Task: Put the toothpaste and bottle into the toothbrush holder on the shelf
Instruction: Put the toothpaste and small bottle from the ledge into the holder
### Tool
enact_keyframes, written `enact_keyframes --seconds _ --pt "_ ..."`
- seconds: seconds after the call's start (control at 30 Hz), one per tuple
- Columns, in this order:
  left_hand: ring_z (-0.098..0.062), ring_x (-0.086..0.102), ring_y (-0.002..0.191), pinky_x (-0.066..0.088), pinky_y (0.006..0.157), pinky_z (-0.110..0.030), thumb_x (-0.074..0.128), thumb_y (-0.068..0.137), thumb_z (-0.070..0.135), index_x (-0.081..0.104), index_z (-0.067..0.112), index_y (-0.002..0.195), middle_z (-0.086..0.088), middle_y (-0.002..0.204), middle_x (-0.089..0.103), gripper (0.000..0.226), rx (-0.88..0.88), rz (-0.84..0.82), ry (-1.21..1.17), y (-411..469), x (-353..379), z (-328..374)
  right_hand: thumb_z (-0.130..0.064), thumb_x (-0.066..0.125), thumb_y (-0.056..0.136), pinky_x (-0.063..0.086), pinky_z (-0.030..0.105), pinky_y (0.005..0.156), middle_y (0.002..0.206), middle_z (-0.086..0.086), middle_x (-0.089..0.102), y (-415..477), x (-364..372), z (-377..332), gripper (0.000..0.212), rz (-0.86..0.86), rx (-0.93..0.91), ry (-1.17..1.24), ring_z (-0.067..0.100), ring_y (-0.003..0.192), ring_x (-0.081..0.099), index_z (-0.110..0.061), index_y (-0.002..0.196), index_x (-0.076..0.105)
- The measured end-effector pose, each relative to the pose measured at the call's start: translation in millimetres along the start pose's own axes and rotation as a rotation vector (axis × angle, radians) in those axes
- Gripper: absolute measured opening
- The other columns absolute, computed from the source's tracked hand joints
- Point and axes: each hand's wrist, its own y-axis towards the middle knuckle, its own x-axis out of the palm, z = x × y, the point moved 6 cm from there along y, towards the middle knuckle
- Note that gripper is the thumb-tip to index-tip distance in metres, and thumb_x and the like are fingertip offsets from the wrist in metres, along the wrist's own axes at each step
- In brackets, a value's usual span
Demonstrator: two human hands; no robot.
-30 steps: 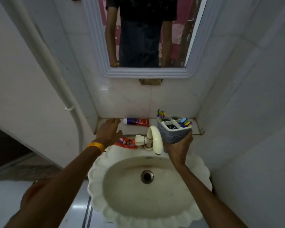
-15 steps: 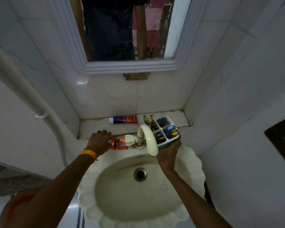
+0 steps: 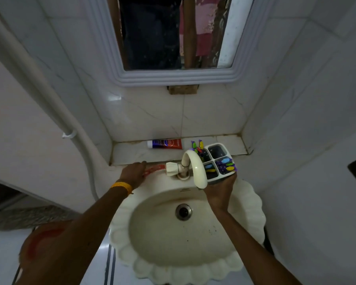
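Observation:
My right hand [image 3: 220, 190] grips the white four-compartment toothbrush holder [image 3: 219, 161] from below, above the sink's back right rim; several coloured toothbrushes stick out of it. My left hand [image 3: 133, 173] lies palm down on a red toothpaste tube [image 3: 155, 168] on the sink's back rim, left of the tap. Its fingers cover the tube's left end, and I cannot tell whether they grip it. A blue and red tube-shaped bottle [image 3: 165, 144] lies on its side on the tiled shelf [image 3: 132, 154] by the back wall.
A cream tap [image 3: 194, 167] curves over the scalloped sink [image 3: 253, 202], between my two hands and partly in front of the holder. A mirror [image 3: 173, 77] hangs above the shelf. A white pipe [image 3: 68, 132] runs down the left wall.
The view has tilted down and shifted. My left hand moved from the shelf down onto the red toothpaste tube. My right hand lowered the holder a little towards the tap.

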Motion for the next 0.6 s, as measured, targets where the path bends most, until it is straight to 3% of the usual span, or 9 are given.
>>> enact_keyframes --seconds 0.17,0.3,0.37,0.43,0.53,0.6 --pt "-0.036 0.068 0.099 0.058 0.087 -0.045 0.054 0.100 0.029 0.047 0.012 0.128 -0.020 0.118 0.067 0.034 -0.038 0.026 -0.217 -22.2 -13.5 -0.1 -0.009 0.104 0.049 0.053 0.046 0.112 0.149 0.010 0.053 2.4 -1.0 8.9 0.124 -0.006 -0.005 -0.023 0.021 0.137 0.058 -0.014 0.149 0.031" --pt "-0.033 0.069 0.081 0.059 0.071 -0.041 0.052 0.101 0.019 0.040 0.010 0.135 -0.023 0.117 0.067 0.038 -0.064 0.158 -0.512 -36.0 -64.5 13.8 -0.014 0.104 0.048 0.053 0.045 0.112 0.149 0.009 0.052 4.8 0.0 8.9 0.125 -0.025 -0.016 -0.012 0.020 0.137 0.056 -0.012 0.150 0.031" --pt "-0.031 0.070 0.071 0.060 0.057 -0.035 0.047 0.104 0.019 0.036 0.016 0.141 -0.019 0.112 0.065 0.039 -0.032 0.175 -0.741 -45.6 -97.3 30.2 -0.021 0.104 0.046 0.053 0.045 0.111 0.149 0.008 0.052 6.5 0.8 9.6 0.127 -0.028 -0.026 0.014 0.019 0.138 0.056 -0.014 0.150 0.031" --pt "-0.032 0.074 0.070 0.063 0.055 -0.034 0.046 0.104 0.024 0.036 0.028 0.139 -0.009 0.108 0.063 0.036 0.026 0.139 -0.879 -53.9 -126.9 51.7 -0.021 0.104 0.046 0.053 0.044 0.112 0.149 0.006 0.051 8.6 1.4 11.5 0.126 -0.039 -0.042 0.043 0.017 0.138 0.055 -0.014 0.149 0.032" --pt "-0.026 0.073 0.067 0.062 0.056 -0.031 0.053 0.101 0.029 0.040 0.030 0.139 -0.002 0.113 0.059 0.040 0.111 0.047 -0.813 -54.0 -156.3 86.5 -0.012 0.105 0.044 0.053 0.044 0.112 0.148 0.003 0.050 10.9 2.7 11.4 0.125 -0.051 -0.051 0.088 0.013 0.138 0.055 -0.020 0.147 0.034" --pt "-0.021 0.072 0.070 0.059 0.052 -0.024 0.059 0.098 0.027 0.043 0.029 0.139 -0.003 0.116 0.058 0.043 0.146 -0.088 -0.746 -49.0 -163.4 112.0 -0.014 0.105 0.043 0.053 0.049 0.110 0.148 0.006 0.052 11.5 2.6 13.3 0.123 -0.045 -0.057 0.120 0.020 0.139 0.056 -0.023 0.145 0.036"
